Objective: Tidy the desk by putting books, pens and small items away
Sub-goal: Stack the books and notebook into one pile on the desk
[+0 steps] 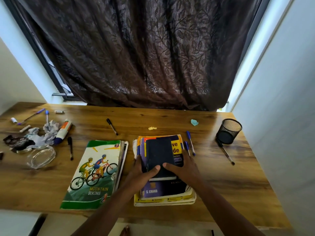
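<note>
The dark notebook (159, 154) tops the book stack (162, 191), near-middle of the table (225, 178). The left grip (144, 171) clasps the stack's left edge and the right grip (183, 167) lies flat on it, thumbs probably squaring the notebook.

1. Worktop (226, 184): warm brown wood with dark streaks in the grain. It lies under my left hand (143, 171) and right hand (185, 167) and stretches well out to either side of them.
2. Curtain (136, 48): dark brown with a leaf pattern, hanging in deep folds straight beyond both my hands. Its hem meets the worktop's far edge.
3. Window frame (42, 53): dark, slanting up beyond and to the left of my left hand, beside the curtain's left edge. A small dark fitting (62, 94) sits at its lower end.
4. Left wall (13, 74): white, well to the left of my left hand.
5. Right wall (281, 99): pale, well to the right of my right hand, along the worktop's right edge.
</note>
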The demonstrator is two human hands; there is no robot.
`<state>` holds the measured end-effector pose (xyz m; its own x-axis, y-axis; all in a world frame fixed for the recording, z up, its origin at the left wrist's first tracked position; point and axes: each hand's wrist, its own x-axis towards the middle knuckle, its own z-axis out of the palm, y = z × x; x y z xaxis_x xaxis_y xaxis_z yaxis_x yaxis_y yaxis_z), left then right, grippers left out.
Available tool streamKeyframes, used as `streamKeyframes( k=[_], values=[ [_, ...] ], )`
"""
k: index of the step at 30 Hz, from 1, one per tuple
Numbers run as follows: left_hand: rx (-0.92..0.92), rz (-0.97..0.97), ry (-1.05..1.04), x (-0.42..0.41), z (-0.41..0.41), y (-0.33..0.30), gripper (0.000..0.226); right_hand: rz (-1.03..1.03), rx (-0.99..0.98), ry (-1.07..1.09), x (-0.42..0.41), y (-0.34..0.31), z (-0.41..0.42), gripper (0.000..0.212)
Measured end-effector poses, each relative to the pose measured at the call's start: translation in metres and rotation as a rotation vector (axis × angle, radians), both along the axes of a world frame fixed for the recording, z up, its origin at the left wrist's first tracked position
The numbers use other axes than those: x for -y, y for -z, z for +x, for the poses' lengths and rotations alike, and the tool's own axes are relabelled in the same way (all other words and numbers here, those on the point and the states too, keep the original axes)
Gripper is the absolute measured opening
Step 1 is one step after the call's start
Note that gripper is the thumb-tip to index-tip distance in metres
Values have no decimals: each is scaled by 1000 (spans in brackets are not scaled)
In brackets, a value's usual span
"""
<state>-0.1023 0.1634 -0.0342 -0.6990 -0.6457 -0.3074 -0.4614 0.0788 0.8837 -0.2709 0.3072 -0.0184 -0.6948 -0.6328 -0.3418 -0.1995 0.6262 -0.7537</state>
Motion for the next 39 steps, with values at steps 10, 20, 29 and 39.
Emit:
streamKeyframes(
  k=[10,20,29,39],
  values=[
    [161,-556,-252,32,84,-27,69,-368,-493,-156,28,-63,91,45],
    [535,-448,-191,134,147,-9,69,17,-180,-332,141,3,151,38],
    [494,-486,-99,166,148,-8,57,153,-235,-153,178,26,159,45],
    [359,-484,-69,175,151,-2,53,170,-210,10,185,21,162,45]
  ],
)
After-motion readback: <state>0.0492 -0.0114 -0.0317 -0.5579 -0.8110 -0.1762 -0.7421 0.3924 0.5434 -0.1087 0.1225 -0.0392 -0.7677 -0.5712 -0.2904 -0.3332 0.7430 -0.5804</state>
